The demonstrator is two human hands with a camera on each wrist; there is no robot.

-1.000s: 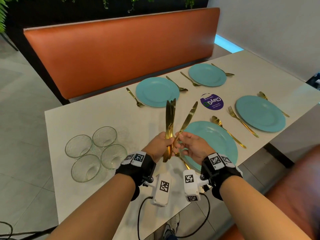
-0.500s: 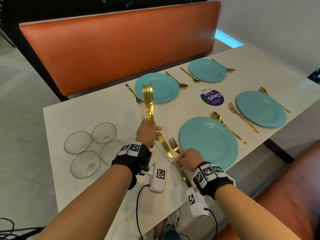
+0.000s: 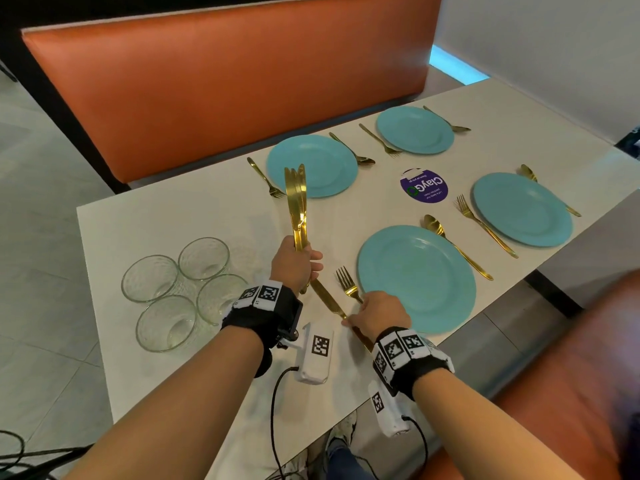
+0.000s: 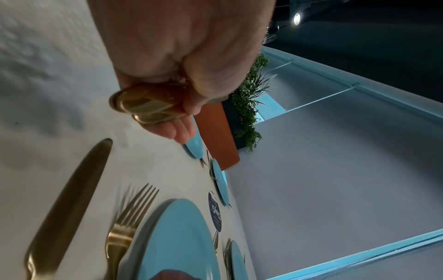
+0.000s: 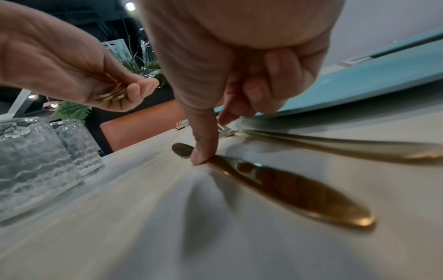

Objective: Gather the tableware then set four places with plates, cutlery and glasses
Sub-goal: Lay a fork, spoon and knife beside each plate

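Head view, writing: round purple sticker on the white tabletop, just beyond the nearest plate; large word reads "ClayGo", smaller lines too fine to read.
Head view, containers: four clear glasses clustered well left of the nearest plate, nothing visible inside.
Head view, left grip: left hand curled round a bundle of gold knives, blades upright, left of the nearest plate.
Head view, right grip: right hand pressing a single gold knife lying flat, just left of the gold fork that lies beside the nearest plate.
Head view, settings: three more teal plates beyond and right of the nearest plate, each with gold fork and spoon alongside.
Left wrist view: knife handles clamped between curled fingers and thumb; the laid knife and fork flat beside the nearest plate's rim; sticker text unreadable here.
Right wrist view: one straight fingertip touching the laid knife near blade and handle junction, other fingers curled holding nothing; glasses left of that knife.
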